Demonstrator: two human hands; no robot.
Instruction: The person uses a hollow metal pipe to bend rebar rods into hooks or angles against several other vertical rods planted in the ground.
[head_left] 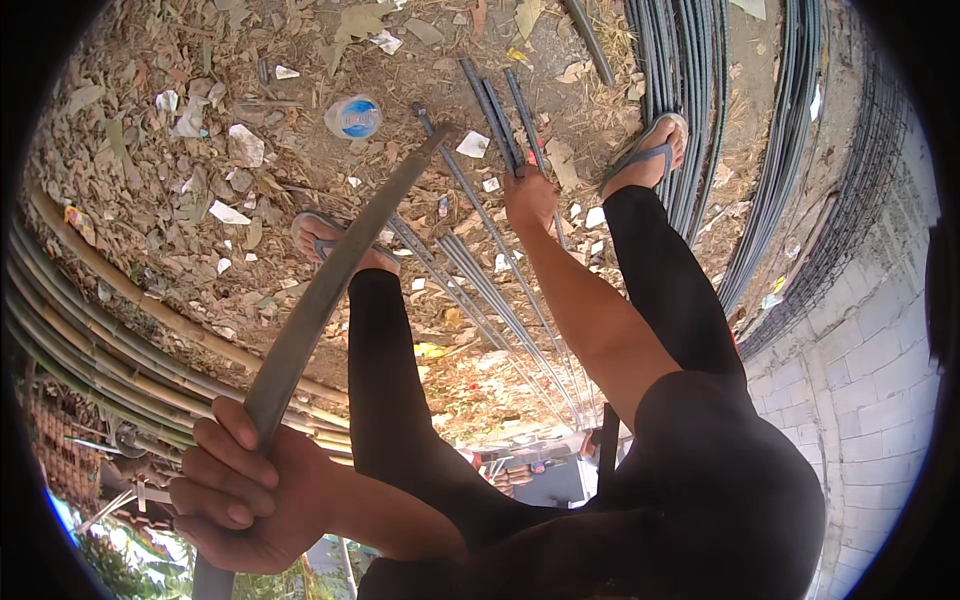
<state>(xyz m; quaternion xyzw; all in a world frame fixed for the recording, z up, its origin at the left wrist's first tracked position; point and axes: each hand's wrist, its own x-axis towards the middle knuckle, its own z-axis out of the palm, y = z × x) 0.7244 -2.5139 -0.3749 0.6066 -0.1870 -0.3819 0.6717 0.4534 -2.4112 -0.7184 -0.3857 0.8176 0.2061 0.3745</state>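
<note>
Left hand fisted around flat bar; right hand outstretched, gripping rebar.

Bright, even daylight fills the scene, and the littered ground shows soft, short shadows with no harsh glare, so the sun is perhaps diffused. The fisheye lens bends the long steel rods and the block wall into arcs near the rim, and a black vignette closes off the corners. The near left hand looks slightly soft, while the centre stays sharp.
</note>
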